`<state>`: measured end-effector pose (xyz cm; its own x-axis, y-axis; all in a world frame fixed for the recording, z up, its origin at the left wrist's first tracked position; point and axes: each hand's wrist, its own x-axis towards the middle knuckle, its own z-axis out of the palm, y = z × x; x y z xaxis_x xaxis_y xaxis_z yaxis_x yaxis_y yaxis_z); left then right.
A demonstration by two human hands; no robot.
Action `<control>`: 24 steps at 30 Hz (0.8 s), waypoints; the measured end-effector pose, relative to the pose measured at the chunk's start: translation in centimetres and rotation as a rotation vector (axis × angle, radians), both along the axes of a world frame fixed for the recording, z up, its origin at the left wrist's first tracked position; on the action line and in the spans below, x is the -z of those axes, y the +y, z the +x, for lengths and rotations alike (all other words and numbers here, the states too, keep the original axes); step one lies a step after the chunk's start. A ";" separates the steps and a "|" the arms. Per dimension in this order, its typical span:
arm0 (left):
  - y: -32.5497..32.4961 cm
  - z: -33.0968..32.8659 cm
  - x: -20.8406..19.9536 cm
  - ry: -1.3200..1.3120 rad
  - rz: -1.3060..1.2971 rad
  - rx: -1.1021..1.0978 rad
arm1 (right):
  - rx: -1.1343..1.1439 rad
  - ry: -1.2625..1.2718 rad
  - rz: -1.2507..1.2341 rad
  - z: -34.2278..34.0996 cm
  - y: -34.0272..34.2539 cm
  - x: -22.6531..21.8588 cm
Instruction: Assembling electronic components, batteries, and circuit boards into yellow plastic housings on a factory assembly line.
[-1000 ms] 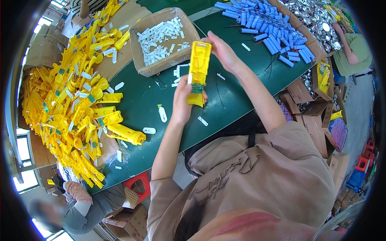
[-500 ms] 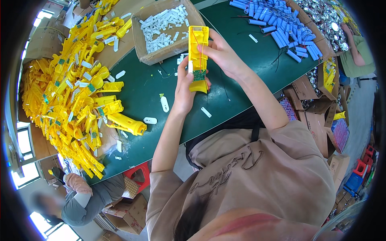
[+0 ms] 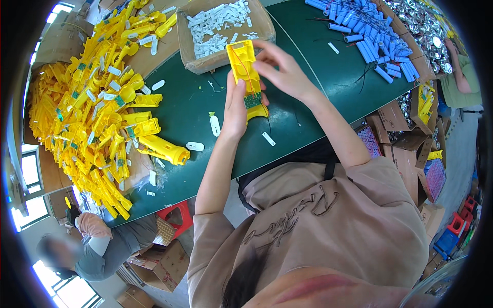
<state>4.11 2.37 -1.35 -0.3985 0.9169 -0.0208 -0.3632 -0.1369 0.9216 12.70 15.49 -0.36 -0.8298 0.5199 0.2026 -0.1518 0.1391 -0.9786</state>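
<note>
A yellow plastic flashlight housing half (image 3: 247,76) is held up over the table with its hollow side showing. Inside it are a green circuit board (image 3: 252,100) near the lower end and a thin red wire. My left hand (image 3: 236,110) is closed around the housing's lower part, its thumb along the left edge. At the upper right edge, my right hand (image 3: 283,72) has bent fingers against the housing; some fingertips are hidden. Below the hands, a small white plastic strip (image 3: 268,138) and a white oval piece (image 3: 214,124) lie on the green tabletop (image 3: 303,120).
Yellow housings (image 3: 87,113) are heaped at left. A cardboard box (image 3: 200,64) of white parts stands behind my hands. Blue cylindrical cells (image 3: 367,46) with wires lie far right, beside shiny metal cups (image 3: 429,43). One person (image 3: 110,251) is at lower left, another (image 3: 465,77) at right.
The housing has tilted, its top leaning left, and appears slightly lower. My right thumb has drawn back from the inside of the housing to its right edge.
</note>
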 end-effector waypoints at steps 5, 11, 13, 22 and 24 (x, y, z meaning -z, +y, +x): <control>-0.3 -0.1 0.1 0.250 -0.109 -0.133 | 0.167 -0.094 0.409 0.7 -2.5 -0.9; 0.2 -0.1 0.1 0.290 -0.108 -0.238 | 0.318 -0.027 0.197 -0.2 -3.8 0.2; 0.1 -0.3 0.6 0.233 -0.102 -0.253 | 0.432 -0.031 0.475 -0.4 -4.3 0.3; -0.4 -1.4 -0.1 0.252 -0.113 -0.089 | 0.450 0.005 0.768 -1.1 -4.8 1.3; -0.4 -1.5 0.2 0.374 -0.123 -0.119 | 0.462 0.018 0.743 -1.0 -5.0 1.6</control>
